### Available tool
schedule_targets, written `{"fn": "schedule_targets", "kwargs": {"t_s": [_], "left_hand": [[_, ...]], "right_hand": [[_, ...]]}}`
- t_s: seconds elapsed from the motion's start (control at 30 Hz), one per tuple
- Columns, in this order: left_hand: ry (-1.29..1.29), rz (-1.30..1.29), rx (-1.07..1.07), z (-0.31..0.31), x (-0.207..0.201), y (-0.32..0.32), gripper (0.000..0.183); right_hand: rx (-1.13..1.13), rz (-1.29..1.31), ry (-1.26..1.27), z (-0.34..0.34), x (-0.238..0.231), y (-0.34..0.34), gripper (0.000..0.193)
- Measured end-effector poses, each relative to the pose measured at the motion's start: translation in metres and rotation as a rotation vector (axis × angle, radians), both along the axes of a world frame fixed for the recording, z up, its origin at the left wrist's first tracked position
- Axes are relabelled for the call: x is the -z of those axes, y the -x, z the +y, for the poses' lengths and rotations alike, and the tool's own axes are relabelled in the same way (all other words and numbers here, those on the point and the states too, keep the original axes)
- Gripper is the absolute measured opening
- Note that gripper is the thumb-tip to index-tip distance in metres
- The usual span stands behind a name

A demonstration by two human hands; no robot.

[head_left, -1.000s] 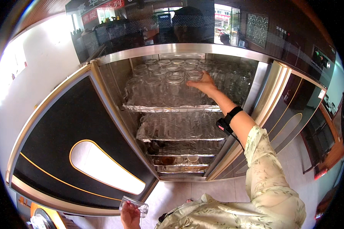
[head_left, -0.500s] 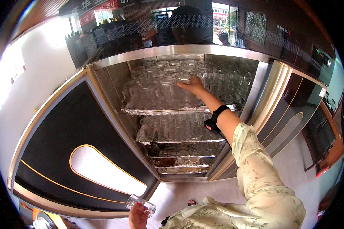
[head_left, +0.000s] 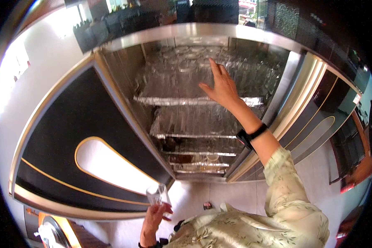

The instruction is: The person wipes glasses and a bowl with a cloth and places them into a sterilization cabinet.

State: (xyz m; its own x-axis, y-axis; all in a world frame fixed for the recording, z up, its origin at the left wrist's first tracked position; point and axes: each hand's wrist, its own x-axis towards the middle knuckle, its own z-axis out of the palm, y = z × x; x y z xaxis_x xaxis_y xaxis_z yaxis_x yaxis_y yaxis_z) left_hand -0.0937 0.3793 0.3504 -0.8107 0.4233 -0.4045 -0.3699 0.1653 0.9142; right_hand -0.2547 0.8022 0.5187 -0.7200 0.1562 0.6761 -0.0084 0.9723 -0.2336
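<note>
Glasses (head_left: 186, 62) crowd the top foil-lined shelf (head_left: 194, 100) of the open cabinet; her right hand (head_left: 221, 87) hovers there, fingers spread, holding nothing. Best lift one straight up, clear of neighbours. Left hand (head_left: 155, 215) pinches an empty glass (head_left: 156, 194) low down.

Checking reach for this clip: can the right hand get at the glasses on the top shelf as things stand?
Probably yes. The cabinet door stands wide open, and the right hand, open, is already spread in front of the upturned glasses on the top shelf, with nothing between them.
</note>
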Motion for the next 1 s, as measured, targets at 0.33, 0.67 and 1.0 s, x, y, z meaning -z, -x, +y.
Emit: {"fn": "schedule_targets", "kwargs": {"t_s": [0.33, 0.67, 1.0], "left_hand": [[-0.605, 0.284, 0.089, 0.046, -0.090, 0.016, 0.057], [-1.326, -0.258, 0.115, 0.103, -0.136, 0.004, 0.056], [-1.351, -0.473, 0.189, 0.118, -0.144, 0.001, 0.054]], "right_hand": [[-0.536, -0.218, 0.324, -0.095, 0.165, -0.160, 0.117], [-0.986, 0.373, 0.869, -0.157, 0.143, -0.168, 0.134], [-0.861, 0.568, 0.207, -0.108, 0.085, -0.198, 0.089]]}}
